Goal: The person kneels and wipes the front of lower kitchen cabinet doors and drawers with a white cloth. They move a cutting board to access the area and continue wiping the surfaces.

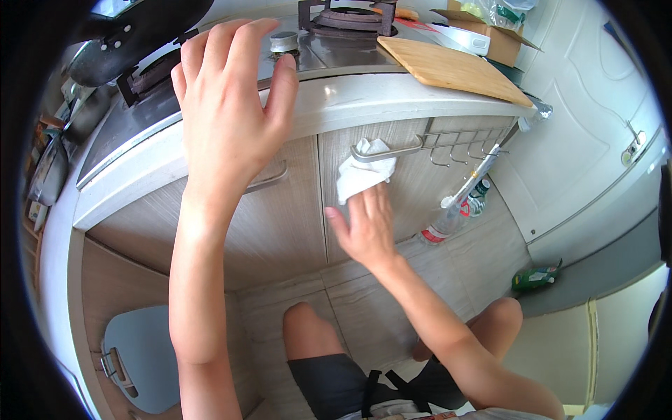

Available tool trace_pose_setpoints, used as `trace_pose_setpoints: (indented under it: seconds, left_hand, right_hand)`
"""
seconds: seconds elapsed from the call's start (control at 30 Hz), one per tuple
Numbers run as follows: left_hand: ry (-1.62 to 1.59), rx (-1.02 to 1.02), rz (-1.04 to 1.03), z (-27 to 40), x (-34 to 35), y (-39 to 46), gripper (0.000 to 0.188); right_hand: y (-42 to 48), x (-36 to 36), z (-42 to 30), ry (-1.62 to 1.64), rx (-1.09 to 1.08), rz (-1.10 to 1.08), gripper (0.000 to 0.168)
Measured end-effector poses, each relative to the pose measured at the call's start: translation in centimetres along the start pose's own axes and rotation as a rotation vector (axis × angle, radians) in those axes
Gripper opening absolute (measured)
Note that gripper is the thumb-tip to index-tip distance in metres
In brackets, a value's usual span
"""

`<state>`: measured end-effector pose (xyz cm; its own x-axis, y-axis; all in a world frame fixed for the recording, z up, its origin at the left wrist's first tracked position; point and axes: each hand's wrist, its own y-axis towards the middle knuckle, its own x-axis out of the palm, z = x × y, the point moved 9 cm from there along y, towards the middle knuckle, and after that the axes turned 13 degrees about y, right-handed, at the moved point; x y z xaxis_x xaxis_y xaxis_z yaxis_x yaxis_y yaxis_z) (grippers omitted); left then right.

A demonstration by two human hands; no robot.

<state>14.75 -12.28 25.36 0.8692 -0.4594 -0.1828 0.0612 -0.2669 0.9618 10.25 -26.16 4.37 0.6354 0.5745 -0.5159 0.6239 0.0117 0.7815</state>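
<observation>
My left hand (228,100) is raised at the front of the steel gas stove (336,55), fingers slightly bent and thumb apart, holding nothing. Close beside its thumb is a stove knob (284,42). Whether this hand touches the counter edge (336,102) is not clear. Lower down, my right hand (370,226) has its fingers at a white cloth (362,178), which hides the fingertips; its thumb sticks out to the side. The cloth passes behind the metal bar handle (388,153) of a wood-grain cabinet door (409,199), partly above and partly below the bar.
A wooden cutting board (454,71) overhangs the counter's right edge. A hook rack (462,144) hangs on the cabinet, with plastic bottles (441,228) on the floor below. At left is a black pan (142,37). A white door (572,105) stands right; a green pack (535,277) lies near it.
</observation>
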Motion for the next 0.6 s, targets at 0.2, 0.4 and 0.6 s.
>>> trace_pose_setpoints:
  seconds: [0.2,0.4,0.6]
  left_hand:
    - [-0.004,-0.056,-0.093,-0.1,0.3,-0.1,0.036]
    - [-0.004,-0.031,-0.086,0.1,0.5,-0.4,0.035]
    - [-0.011,-0.049,-0.089,0.0,0.3,0.0,0.035]
  right_hand:
    - [0.1,-2.0,1.9,-0.010,-0.016,0.091,0.068]
    - [1.2,-2.1,2.2,0.019,-0.074,0.198,0.058]
    - [-1.7,-0.8,3.0,-0.086,-0.056,0.055,0.054]
